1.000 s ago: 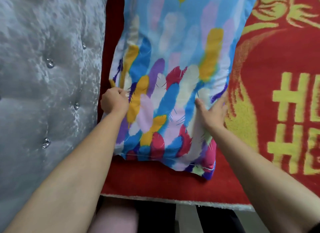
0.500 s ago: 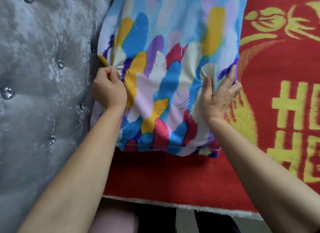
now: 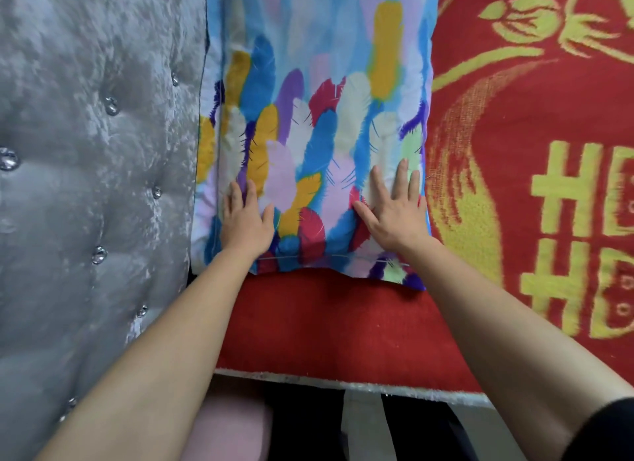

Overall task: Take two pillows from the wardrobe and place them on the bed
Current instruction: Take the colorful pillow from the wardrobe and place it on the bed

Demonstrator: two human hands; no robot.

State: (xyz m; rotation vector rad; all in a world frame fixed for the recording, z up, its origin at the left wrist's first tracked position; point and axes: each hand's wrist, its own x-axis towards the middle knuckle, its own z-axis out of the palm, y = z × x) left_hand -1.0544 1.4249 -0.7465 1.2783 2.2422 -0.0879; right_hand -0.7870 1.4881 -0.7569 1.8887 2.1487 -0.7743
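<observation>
Red blanket (image 3: 326, 326) bears pillow (image 3: 319, 117) beneath flat fingers (image 3: 399, 179).

Two bare forearms are seen, with no watch or rings worn on the left hand (image 3: 245, 222) or right hand (image 3: 394, 220). A dark sleeve edge (image 3: 603, 429) is glimpsed at the right elbow.
</observation>
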